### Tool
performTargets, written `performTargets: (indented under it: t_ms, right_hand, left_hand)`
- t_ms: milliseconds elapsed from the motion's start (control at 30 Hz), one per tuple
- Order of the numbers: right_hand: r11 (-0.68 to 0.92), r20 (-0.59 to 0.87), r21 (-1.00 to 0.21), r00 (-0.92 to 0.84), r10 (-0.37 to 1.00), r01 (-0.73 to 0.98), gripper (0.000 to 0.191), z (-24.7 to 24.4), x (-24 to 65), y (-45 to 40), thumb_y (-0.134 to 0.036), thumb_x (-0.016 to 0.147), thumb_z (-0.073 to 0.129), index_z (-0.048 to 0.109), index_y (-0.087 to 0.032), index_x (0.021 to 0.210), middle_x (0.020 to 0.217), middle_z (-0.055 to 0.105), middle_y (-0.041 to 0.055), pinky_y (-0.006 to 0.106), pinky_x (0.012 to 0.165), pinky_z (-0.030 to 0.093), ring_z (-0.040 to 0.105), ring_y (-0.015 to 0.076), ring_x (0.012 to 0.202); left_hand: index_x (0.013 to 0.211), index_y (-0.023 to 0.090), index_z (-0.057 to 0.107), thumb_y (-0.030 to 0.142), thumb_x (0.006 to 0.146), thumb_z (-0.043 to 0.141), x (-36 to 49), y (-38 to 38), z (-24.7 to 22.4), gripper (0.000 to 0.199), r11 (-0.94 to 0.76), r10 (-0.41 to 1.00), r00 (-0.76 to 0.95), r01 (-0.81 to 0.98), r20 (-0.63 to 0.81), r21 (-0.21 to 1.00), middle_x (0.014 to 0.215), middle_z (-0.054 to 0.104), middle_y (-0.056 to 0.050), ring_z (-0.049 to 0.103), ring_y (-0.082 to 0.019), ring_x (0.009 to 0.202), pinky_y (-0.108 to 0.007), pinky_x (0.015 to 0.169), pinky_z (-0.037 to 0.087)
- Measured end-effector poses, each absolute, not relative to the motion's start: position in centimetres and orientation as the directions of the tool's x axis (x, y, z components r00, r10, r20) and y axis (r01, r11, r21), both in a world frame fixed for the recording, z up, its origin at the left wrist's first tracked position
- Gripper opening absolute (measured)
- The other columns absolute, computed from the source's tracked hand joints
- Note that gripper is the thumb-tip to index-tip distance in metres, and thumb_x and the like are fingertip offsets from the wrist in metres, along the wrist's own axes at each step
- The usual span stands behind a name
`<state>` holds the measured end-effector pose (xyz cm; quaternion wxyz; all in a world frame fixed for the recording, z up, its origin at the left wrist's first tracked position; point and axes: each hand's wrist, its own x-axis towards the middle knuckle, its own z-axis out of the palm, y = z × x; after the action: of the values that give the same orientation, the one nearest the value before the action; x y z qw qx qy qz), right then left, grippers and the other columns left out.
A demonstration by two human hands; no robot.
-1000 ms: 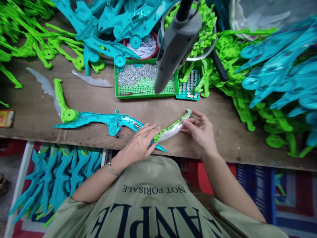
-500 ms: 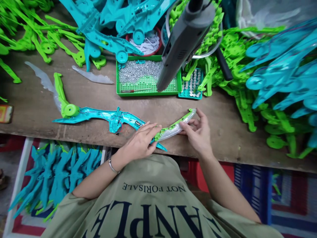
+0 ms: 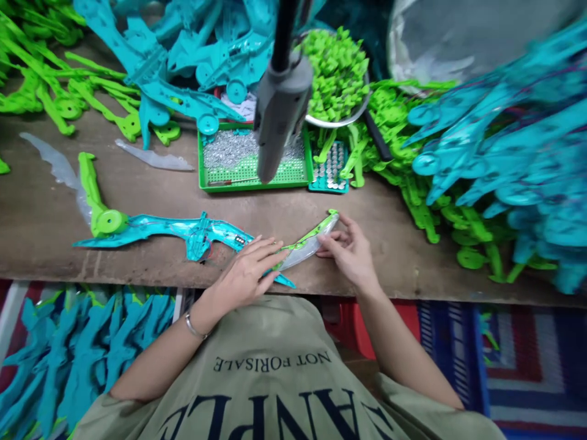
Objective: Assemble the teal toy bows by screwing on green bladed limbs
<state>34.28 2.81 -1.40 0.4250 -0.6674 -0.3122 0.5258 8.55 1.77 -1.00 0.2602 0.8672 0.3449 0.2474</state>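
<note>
A toy bow with a blue middle body (image 3: 178, 230) lies on the workbench, its inner side with thin wires facing up. My left hand (image 3: 247, 267) rests with stretched fingers over the joint between the blue body and the right green limb (image 3: 316, 231), hiding that joint. My right hand (image 3: 351, 253) pinches the outer part of a clear plastic blade (image 3: 300, 252) between thumb and fingers. This blade lies along the lower side of the right limb. At the far end, the left green limb (image 3: 94, 195) points up, with another clear blade (image 3: 57, 164) beside it.
Behind the bow stand a green tray of screws (image 3: 252, 185) and a small teal tray (image 3: 329, 174) of round metal parts. A grey electric screwdriver (image 3: 282, 116) hangs above. Blue bodies (image 3: 499, 140) and green limbs (image 3: 426, 208) are heaped right; a loose clear blade (image 3: 156, 157) lies left.
The view has shifted, so the bench appears further left and lower. My right hand still pinches the clear blade, which now shows further below the green limb. My left hand stays over the joint.
</note>
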Motion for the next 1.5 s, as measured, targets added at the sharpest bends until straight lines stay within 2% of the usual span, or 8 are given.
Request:
performTargets:
  t_ms: [100, 233, 500, 833, 967, 1133, 1300, 1500]
  right_hand:
    - [-0.436, -0.428, -0.899, 0.280, 0.859, -0.039, 0.089, -1.5, 34.8, 3.5, -0.046, 0.063, 0.086, 0.045, -0.022, 0.138, 0.072, 0.066, -0.0079, 0.030, 0.058, 0.065, 0.071, 0.0158, 0.059]
    - [-0.435, -0.427, -0.899, 0.329, 0.842, -0.054, 0.068, -1.6, 36.0, 4.7, -0.048, 0.065, 0.085, 0.049, -0.023, 0.117, 0.067, 0.069, -0.0069, 0.027, 0.057, 0.064, 0.073, 0.0166, 0.059]
    - [-0.622, -0.592, -0.782, 0.277, 0.757, 0.028, 0.037, -0.5, 37.1, 7.7, -0.024, 0.080, 0.082, 0.047, -0.022, 0.090, 0.054, 0.067, -0.0054, 0.019, 0.040, 0.056, 0.064, 0.0122, 0.042]
    - [-0.607, -0.583, -0.769, 0.168, 0.795, 0.200, 0.028, 0.3, 37.6, 8.9, -0.015, 0.084, 0.075, 0.050, -0.020, 0.073, 0.053, 0.067, -0.0016, 0.020, 0.037, 0.053, 0.063, 0.0117, 0.040]
    - [-0.543, -0.517, -0.771, 0.169, 0.839, 0.334, 0.022, 0.5, 38.1, 9.4, -0.018, 0.087, 0.070, 0.053, -0.020, 0.074, 0.055, 0.067, -0.0009, 0.022, 0.041, 0.055, 0.064, 0.0129, 0.043]
    - [-0.362, -0.323, -0.730, 0.174, 0.930, 0.579, 0.012, 1.7, 38.5, 10.9, -0.023, 0.092, 0.061, 0.060, -0.020, 0.080, 0.063, 0.069, 0.0005, 0.026, 0.056, 0.054, 0.069, 0.0161, 0.055]
    - [-0.152, -0.192, -0.584, 0.046, 0.980, 0.797, 0.011, 3.4, 36.9, 11.9, -0.025, 0.091, 0.063, 0.070, -0.019, 0.084, 0.081, 0.077, 0.0056, 0.028, 0.071, 0.048, 0.071, 0.0192, 0.076]
    - [-0.042, -0.185, -0.383, -0.032, 0.982, 0.923, 0.016, 6.2, 37.6, 13.5, -0.014, 0.085, 0.063, 0.077, -0.020, 0.090, 0.090, 0.080, 0.0077, 0.027, 0.073, 0.047, 0.073, 0.0214, 0.084]
  left_hand:
    - [0.135, 0.019, 0.063, 0.020, 0.099, 0.059, 8.4, 2.0, -1.4, 0.036, -0.661, 0.709, 0.647, 0.472, 0.280, 0.584, 0.139, 0.067, -0.012, 0.061, -0.029, 0.134, -0.059, 0.113, 0.051]
    - [0.136, 0.020, 0.064, 0.020, 0.099, 0.059, 8.3, 2.2, -1.7, 0.037, -0.679, 0.697, 0.646, 0.454, 0.312, 0.577, 0.139, 0.068, -0.012, 0.062, -0.029, 0.133, -0.060, 0.112, 0.052]
    - [0.139, 0.021, 0.063, 0.020, 0.100, 0.056, 8.2, 2.3, -1.3, 0.039, -0.674, 0.694, 0.662, 0.459, 0.283, 0.579, 0.141, 0.066, -0.012, 0.060, -0.028, 0.136, -0.058, 0.114, 0.051]
    - [0.143, 0.020, 0.058, 0.016, 0.100, 0.054, 7.8, 2.2, -1.0, 0.044, -0.712, 0.676, 0.671, 0.488, 0.304, 0.505, 0.142, 0.066, -0.011, 0.061, -0.027, 0.135, -0.055, 0.112, 0.054]
    - [0.138, 0.021, 0.062, 0.015, 0.099, 0.054, 7.6, 2.1, -1.1, 0.040, -0.723, 0.671, 0.664, 0.487, 0.329, 0.491, 0.140, 0.067, -0.011, 0.062, -0.027, 0.134, -0.055, 0.110, 0.056]
    - [0.140, 0.022, 0.061, 0.015, 0.099, 0.054, 7.5, 2.0, -1.1, 0.042, -0.729, 0.667, 0.671, 0.499, 0.324, 0.468, 0.142, 0.066, -0.011, 0.060, -0.027, 0.136, -0.054, 0.111, 0.055]
    - [0.151, 0.023, 0.050, 0.016, 0.098, 0.054, 7.3, 2.1, -0.9, 0.054, -0.728, 0.668, 0.684, 0.519, 0.293, 0.448, 0.145, 0.064, -0.010, 0.059, -0.027, 0.137, -0.054, 0.112, 0.054]
    - [0.154, 0.020, 0.046, 0.021, 0.099, 0.054, 7.5, 2.2, -0.3, 0.056, -0.761, 0.648, 0.673, 0.552, 0.357, 0.341, 0.144, 0.064, -0.010, 0.062, -0.028, 0.134, -0.047, 0.106, 0.059]
